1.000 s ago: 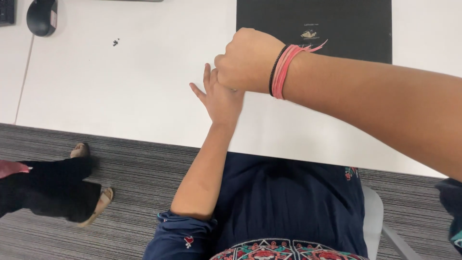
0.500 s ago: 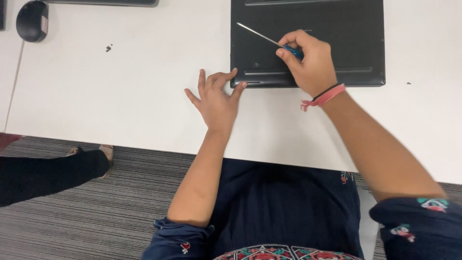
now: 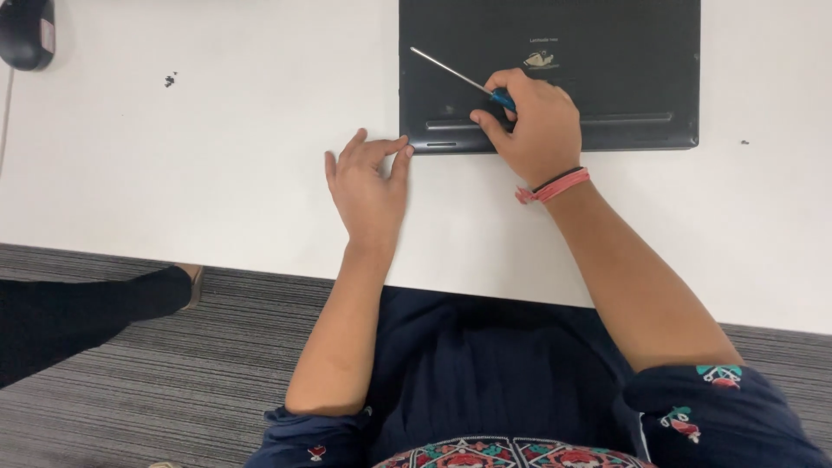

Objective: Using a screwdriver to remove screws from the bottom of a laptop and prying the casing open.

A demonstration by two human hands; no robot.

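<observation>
The right hand (image 3: 533, 126) is closing around the blue handle of a slim screwdriver with a long silver metal shaft (image 3: 455, 74), fingers curled tight on the grip, while the shaft is angling up and to the left across the flat black underside of an upturned laptop (image 3: 607, 52). The laptop is lying on the white bench (image 3: 217, 173), its near edge running just above both hands. The left hand (image 3: 368, 186) is resting flat on the bench with fingers loosely spread, its fingertips (image 3: 400, 149) touching the laptop's near left corner and holding nothing.

The tip is pointing at the case's upper left area, though whether it is sitting in a screw head is too small to tell. Judging from this, the work would go better with the shaft standing more upright over the fastener rather than lying so low, so that the tip is biting squarely and not skating across the panel. The left hand is bracing only at the corner; pressing the palm onto the case itself would likely be steadying it more. A few small dark specks (image 3: 170, 80) are lying well apart on the bench to the left, and a black rounded object (image 3: 28, 33) is sitting at the far left corner.
</observation>
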